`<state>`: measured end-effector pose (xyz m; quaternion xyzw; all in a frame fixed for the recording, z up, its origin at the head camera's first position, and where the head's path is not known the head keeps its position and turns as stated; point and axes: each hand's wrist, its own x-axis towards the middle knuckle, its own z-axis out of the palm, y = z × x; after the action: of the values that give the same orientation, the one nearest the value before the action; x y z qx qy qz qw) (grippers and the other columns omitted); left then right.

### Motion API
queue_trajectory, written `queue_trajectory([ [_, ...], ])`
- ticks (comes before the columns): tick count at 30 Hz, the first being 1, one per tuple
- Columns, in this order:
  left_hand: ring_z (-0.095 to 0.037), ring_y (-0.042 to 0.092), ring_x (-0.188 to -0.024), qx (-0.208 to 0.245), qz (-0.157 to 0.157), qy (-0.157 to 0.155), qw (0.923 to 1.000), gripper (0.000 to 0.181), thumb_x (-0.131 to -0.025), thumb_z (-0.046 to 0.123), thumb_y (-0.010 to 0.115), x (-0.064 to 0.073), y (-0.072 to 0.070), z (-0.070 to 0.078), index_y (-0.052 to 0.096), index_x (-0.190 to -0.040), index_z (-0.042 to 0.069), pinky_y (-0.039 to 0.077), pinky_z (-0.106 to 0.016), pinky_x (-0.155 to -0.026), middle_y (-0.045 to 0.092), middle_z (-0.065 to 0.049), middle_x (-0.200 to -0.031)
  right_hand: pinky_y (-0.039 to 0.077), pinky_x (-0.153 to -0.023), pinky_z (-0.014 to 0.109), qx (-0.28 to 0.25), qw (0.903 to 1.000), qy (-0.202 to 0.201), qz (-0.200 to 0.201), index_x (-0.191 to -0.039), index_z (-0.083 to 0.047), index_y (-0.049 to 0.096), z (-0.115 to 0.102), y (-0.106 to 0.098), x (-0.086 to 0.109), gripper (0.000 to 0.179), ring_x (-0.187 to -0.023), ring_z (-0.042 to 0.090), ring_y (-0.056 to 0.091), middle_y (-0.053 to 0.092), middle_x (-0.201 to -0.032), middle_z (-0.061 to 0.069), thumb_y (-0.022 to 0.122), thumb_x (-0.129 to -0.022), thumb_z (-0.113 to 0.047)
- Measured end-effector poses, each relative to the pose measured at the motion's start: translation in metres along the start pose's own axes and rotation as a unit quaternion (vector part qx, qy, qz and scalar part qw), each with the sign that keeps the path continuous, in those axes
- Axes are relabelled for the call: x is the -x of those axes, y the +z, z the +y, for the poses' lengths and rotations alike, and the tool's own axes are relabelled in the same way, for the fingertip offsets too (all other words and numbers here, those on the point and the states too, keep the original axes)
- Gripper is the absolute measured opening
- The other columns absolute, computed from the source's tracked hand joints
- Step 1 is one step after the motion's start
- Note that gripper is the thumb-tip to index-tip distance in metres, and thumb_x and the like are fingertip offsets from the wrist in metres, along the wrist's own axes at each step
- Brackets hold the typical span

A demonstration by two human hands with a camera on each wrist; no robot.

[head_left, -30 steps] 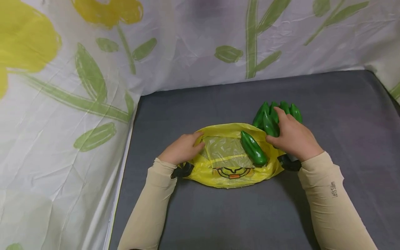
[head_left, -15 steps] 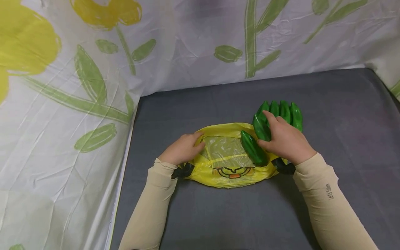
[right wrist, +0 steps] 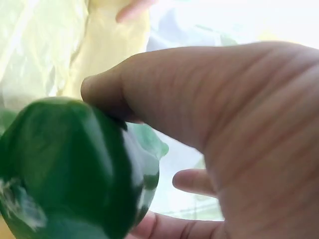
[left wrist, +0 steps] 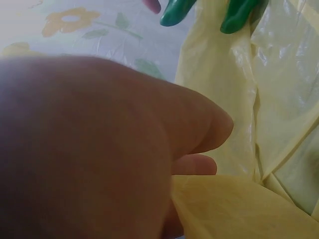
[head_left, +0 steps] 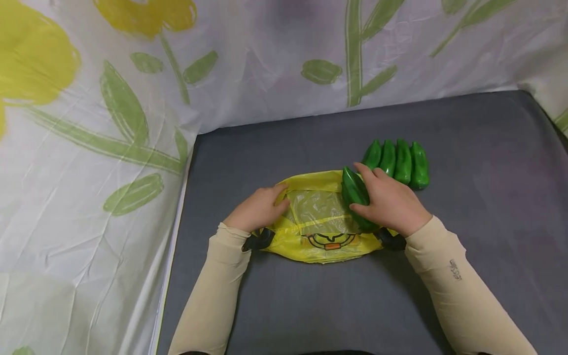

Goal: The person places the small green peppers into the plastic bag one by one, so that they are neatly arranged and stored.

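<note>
My left hand [head_left: 259, 211] pinches the left edge of the opening of a yellow plastic bag [head_left: 310, 252], which lies flat with its mouth spread. My right hand [head_left: 392, 202] holds a glossy green pepper [head_left: 354, 190] between thumb and fingers, over the right side of the opening. The pepper's rounded end [right wrist: 70, 164] fills the lower left of the right wrist view. Another green pepper [left wrist: 238, 17] lies on the bag's inner plastic, mostly covered by the held one in the head view. Yellow plastic [left wrist: 239, 204] runs under the left thumb in the left wrist view.
Several more green peppers [head_left: 404, 165] lie side by side on the dark grey table [head_left: 310, 305], beyond the right hand. A white sheet printed with flowers [head_left: 266, 69] hangs along the back and left of the table.
My right hand has carried one green pepper from the group leftward, over the bag's opening. The left hand keeps its hold on the bag's edge in the same place.
</note>
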<state>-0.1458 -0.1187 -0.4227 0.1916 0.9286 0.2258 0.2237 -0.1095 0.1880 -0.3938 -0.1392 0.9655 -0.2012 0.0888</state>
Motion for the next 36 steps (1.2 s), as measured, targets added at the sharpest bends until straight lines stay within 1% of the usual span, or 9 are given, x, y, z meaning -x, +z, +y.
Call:
queue_trajectory([
  [2, -0.014, 0.045, -0.051, 0.004, 0.002, -0.003, 1.0000, 0.057, -0.112, 0.030, 0.049, -0.001, -0.002, 0.000, 0.038, -0.163, 0.008, 0.052, -0.042, -0.087, 0.068, -0.013, -0.100, 0.057, -0.070, 0.053, 0.010, 0.9998, -0.013, 0.006, -0.164, -0.006, 0.031, -0.003, 0.003, -0.003, 0.094, -0.097, 0.038, 0.069, 0.058, -0.136, 0.031, 0.083, -0.090, -0.032],
  [6, -0.015, 0.051, -0.057, -0.002, 0.007, -0.006, 1.0000, 0.056, -0.112, 0.031, 0.049, -0.002, -0.002, -0.002, 0.040, -0.162, 0.009, 0.051, -0.043, -0.092, 0.069, -0.012, -0.121, 0.057, -0.078, 0.056, 0.019, 0.9990, -0.039, 0.009, -0.163, -0.004, 0.033, -0.006, 0.015, -0.007, 0.095, -0.098, 0.039, 0.070, 0.060, -0.132, 0.030, 0.084, -0.088, -0.031],
  [9, -0.015, 0.053, -0.057, 0.001, 0.001, -0.009, 1.0000, 0.056, -0.112, 0.032, 0.049, -0.002, 0.000, -0.004, 0.039, -0.163, 0.010, 0.051, -0.041, -0.090, 0.069, -0.011, -0.119, 0.058, -0.081, 0.055, 0.018, 0.9984, -0.053, 0.007, -0.161, -0.002, 0.035, -0.008, 0.025, -0.007, 0.094, -0.099, 0.039, 0.070, 0.061, -0.133, 0.031, 0.085, -0.086, -0.030],
  [13, -0.014, 0.049, -0.047, 0.015, -0.006, -0.012, 0.9998, 0.057, -0.112, 0.031, 0.048, -0.002, 0.002, -0.005, 0.037, -0.164, 0.011, 0.054, -0.038, -0.073, 0.066, -0.008, -0.092, 0.057, -0.082, 0.053, 0.009, 0.9981, -0.062, 0.000, -0.161, -0.002, 0.037, -0.010, 0.034, -0.010, 0.093, -0.100, 0.037, 0.069, 0.060, -0.134, 0.030, 0.085, -0.086, -0.029],
  [15, -0.013, 0.047, -0.045, 0.016, -0.002, -0.010, 0.9998, 0.057, -0.112, 0.030, 0.048, -0.001, 0.003, -0.006, 0.037, -0.164, 0.010, 0.052, -0.037, -0.067, 0.063, -0.007, -0.086, 0.057, -0.081, 0.052, 0.008, 0.9979, -0.065, -0.002, -0.161, -0.003, 0.037, -0.011, 0.036, -0.011, 0.092, -0.099, 0.036, 0.068, 0.060, -0.133, 0.029, 0.085, -0.087, -0.028],
  [17, -0.012, 0.045, -0.045, 0.015, 0.001, -0.008, 0.9998, 0.056, -0.112, 0.029, 0.048, -0.001, 0.003, -0.006, 0.037, -0.164, 0.010, 0.051, -0.036, -0.064, 0.062, -0.007, -0.084, 0.057, -0.081, 0.051, 0.014, 0.9978, -0.064, -0.006, -0.161, -0.004, 0.037, -0.011, 0.039, -0.011, 0.091, -0.098, 0.035, 0.067, 0.061, -0.130, 0.027, 0.084, -0.088, -0.028],
  [22, -0.012, 0.044, -0.044, 0.012, -0.004, -0.012, 0.9999, 0.055, -0.112, 0.027, 0.046, 0.001, 0.005, -0.004, 0.037, -0.164, 0.011, 0.051, -0.035, -0.063, 0.062, -0.006, -0.087, 0.057, -0.081, 0.053, 0.038, 0.9968, -0.070, -0.011, -0.156, 0.000, 0.044, -0.013, 0.044, -0.008, 0.085, -0.100, 0.037, 0.067, 0.062, -0.126, 0.028, 0.084, -0.086, -0.026],
  [29, -0.011, 0.043, -0.043, 0.015, -0.005, -0.001, 0.9999, 0.055, -0.112, 0.024, 0.046, 0.000, 0.005, -0.001, 0.037, -0.164, 0.010, 0.050, -0.034, -0.058, 0.057, -0.005, -0.075, 0.058, -0.078, 0.053, 0.050, 0.9973, -0.052, -0.015, -0.155, 0.000, 0.046, -0.015, 0.048, -0.006, 0.087, -0.095, 0.037, 0.067, 0.059, -0.126, 0.030, 0.086, -0.083, -0.028],
  [36, -0.011, 0.039, -0.042, 0.020, 0.001, -0.001, 0.9998, 0.055, -0.110, 0.021, 0.045, 0.000, 0.002, 0.002, 0.037, -0.164, 0.009, 0.046, -0.032, -0.052, 0.053, -0.002, -0.066, 0.058, -0.079, 0.054, 0.058, 0.9973, -0.044, -0.008, -0.155, 0.002, 0.046, -0.015, 0.047, -0.005, 0.087, -0.101, 0.041, 0.067, 0.058, -0.130, 0.032, 0.086, -0.084, -0.027],
])
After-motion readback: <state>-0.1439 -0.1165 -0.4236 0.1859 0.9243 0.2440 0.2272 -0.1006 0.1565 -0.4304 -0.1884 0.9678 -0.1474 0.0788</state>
